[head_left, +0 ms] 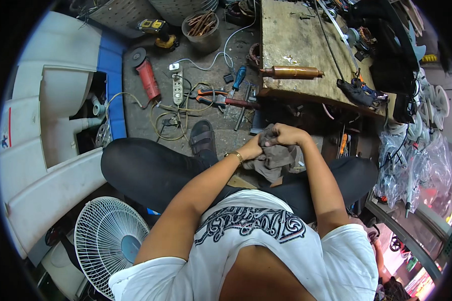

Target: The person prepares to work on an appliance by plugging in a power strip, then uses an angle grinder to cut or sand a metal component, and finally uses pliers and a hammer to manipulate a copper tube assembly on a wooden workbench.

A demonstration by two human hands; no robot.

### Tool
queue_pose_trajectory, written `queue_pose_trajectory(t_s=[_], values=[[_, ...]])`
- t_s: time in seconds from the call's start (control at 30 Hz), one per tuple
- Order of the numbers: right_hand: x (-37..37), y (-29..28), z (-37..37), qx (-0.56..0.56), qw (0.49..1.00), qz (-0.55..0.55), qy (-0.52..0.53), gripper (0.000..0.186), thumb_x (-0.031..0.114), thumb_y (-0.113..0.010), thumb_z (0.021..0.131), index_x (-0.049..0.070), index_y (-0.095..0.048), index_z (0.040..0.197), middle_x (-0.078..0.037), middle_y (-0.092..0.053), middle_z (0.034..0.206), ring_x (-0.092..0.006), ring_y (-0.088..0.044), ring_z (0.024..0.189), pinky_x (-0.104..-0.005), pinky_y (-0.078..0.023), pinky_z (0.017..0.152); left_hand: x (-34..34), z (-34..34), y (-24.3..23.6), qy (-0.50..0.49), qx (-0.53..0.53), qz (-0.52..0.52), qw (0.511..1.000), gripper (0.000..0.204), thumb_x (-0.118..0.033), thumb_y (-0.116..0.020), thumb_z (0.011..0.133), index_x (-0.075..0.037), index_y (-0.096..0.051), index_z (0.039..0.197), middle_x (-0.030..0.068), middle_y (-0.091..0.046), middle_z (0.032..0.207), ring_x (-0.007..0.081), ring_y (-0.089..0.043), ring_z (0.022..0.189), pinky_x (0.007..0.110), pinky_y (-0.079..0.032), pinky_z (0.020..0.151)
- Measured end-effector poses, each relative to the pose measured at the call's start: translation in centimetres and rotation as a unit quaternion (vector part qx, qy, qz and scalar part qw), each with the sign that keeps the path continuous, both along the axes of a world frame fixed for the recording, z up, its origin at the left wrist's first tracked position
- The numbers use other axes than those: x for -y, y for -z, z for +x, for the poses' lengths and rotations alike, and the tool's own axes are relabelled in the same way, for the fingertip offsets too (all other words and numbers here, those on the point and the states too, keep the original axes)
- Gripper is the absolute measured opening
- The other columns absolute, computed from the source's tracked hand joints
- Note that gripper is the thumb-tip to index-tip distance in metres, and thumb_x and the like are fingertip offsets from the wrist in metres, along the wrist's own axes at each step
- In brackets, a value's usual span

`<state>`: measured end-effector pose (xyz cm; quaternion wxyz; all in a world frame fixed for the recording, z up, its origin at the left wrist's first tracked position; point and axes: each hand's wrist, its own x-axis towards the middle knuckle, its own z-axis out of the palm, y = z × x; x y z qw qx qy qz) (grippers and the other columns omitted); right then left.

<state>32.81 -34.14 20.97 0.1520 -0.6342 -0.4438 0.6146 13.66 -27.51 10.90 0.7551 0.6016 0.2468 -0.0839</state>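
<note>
A crumpled grey-brown cloth [272, 161] hangs between my hands above my lap. My left hand [251, 148], with a gold-coloured band at the wrist, is closed on its left side. The fingers of my right hand [289, 135] are curled round the top of the cloth, the thumb pressed on it. Folds hide whether anything lies inside. Just beyond my hands stands a low wooden table [286, 42]. On its near edge rests a copper-coloured cylinder [294, 72] with narrower ends.
On the floor ahead lie a red angle grinder [146, 78], a power strip [177, 88], orange-handled pliers [211, 93] and a blue-handled screwdriver [239, 78]. A yellow-black drill [158, 33] stands near a bucket of sticks [201, 30]. A white fan [110, 241] is at my left.
</note>
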Motion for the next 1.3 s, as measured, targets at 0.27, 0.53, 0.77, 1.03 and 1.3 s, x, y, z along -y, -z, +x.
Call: queue_pose_trajectory(t_s=[0.27,0.53,0.77,1.03,1.3], values=[[-10.1,6.4,-3.7,0.291,0.935,0.118,0.166,0.031,0.033,-0.066,0.094,0.005,-0.069,0.109,-0.021,-0.069,0.11,-0.0384,-0.067,0.102,-0.0499,-0.053,0.087,-7.8,-3.6,-12.5,0.089,-0.107,0.13,0.982,0.055,-0.028,-0.059,0.084,0.001,-0.058,0.131,0.0287,-0.065,0.125,0.0406,-0.062,0.119,0.041,-0.046,0.102],[-18.4,17.2,-6.8,0.49,0.839,0.229,0.047,0.044,0.021,-0.057,0.093,0.001,-0.057,0.133,-0.016,-0.054,0.137,-0.0364,-0.053,0.125,-0.0566,-0.044,0.103,-12.5,-9.1,-19.5,0.123,-0.179,0.293,0.931,0.063,-0.034,-0.062,0.082,0.0,-0.059,0.134,0.031,-0.066,0.12,0.0439,-0.062,0.115,0.048,-0.049,0.098],[-22.9,15.1,-8.7,0.48,0.855,0.197,0.0,0.05,0.02,-0.059,0.093,0.003,-0.052,0.139,-0.017,-0.055,0.131,-0.0362,-0.053,0.12,-0.0547,-0.047,0.102,-11.6,-8.1,-17.4,0.226,-0.263,0.398,0.849,0.054,-0.037,-0.064,0.081,-0.004,-0.065,0.124,0.0253,-0.072,0.105,0.0422,-0.069,0.103,0.051,-0.052,0.092],[-18.7,9.2,-10.9,0.372,0.925,0.072,-0.021,0.072,0.025,-0.075,0.077,-0.003,-0.049,0.139,-0.027,-0.059,0.134,-0.0436,-0.065,0.114,-0.0499,-0.055,0.092,-11.5,-8.5,-13.2,0.285,-0.323,0.384,0.817,0.05,-0.035,-0.063,0.083,-0.006,-0.068,0.122,0.023,-0.072,0.114,0.0393,-0.068,0.11,0.049,-0.051,0.095],[-3.6,4.7,-7.3,-0.182,0.946,-0.147,0.223,0.038,0.005,-0.063,0.078,0.007,-0.062,0.117,-0.005,-0.063,0.088,-0.0166,-0.065,0.084,-0.031,-0.054,0.076,-11.4,-10.1,-7.7,0.297,-0.381,0.426,0.765,0.04,-0.027,-0.056,0.088,-0.008,-0.074,0.119,0.0178,-0.071,0.123,0.035,-0.068,0.116,0.045,-0.052,0.098]])
